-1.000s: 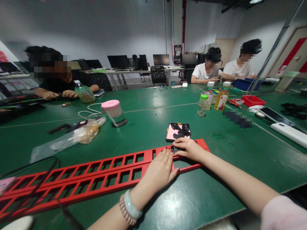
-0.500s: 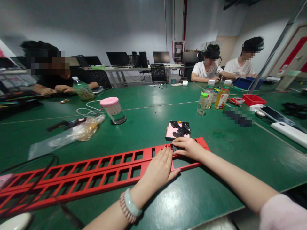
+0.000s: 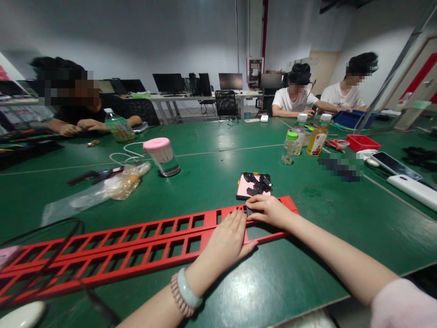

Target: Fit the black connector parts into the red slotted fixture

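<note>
A long red slotted metal frame [image 3: 136,246] lies across the green table [image 3: 211,182] in front of me. My left hand [image 3: 227,239] rests flat on it, fingers stretched out. My right hand [image 3: 269,211] sits on the frame's right end, fingers curled over a small black part [image 3: 249,211] at one slot. Just behind the frame lies a pink tray [image 3: 253,186] with several small black parts on it.
A pink-lidded jar [image 3: 162,157], a plastic bag [image 3: 99,189], a white cable and drink bottles [image 3: 288,148] stand on the table. Phones [image 3: 396,166] lie at the right. Three other people sit at the far side. A black cable [image 3: 51,237] crosses the frame's left end.
Both hands stay in place on the frame. Only the view has shifted slightly.
</note>
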`<state>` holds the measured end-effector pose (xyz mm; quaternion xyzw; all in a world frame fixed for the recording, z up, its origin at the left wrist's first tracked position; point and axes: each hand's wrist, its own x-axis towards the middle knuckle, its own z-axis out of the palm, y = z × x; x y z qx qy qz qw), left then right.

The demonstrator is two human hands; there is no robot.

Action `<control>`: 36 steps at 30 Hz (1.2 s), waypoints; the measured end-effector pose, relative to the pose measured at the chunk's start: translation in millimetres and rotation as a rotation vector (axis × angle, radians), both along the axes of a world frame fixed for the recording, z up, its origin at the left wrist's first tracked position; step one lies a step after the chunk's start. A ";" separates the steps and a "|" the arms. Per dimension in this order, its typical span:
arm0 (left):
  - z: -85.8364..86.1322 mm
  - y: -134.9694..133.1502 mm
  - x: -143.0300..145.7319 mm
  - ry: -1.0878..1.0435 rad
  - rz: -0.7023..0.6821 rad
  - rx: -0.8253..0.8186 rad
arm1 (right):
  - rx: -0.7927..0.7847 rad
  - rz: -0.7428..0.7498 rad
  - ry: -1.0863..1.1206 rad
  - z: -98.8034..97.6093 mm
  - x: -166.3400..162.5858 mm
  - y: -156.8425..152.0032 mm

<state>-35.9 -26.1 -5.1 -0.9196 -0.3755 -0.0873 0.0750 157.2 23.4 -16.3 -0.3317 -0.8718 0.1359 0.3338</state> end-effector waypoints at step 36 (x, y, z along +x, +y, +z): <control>2.1 -0.4 0.4 -0.032 0.006 -0.036 | -0.096 -0.025 -0.014 12.7 2.0 -5.2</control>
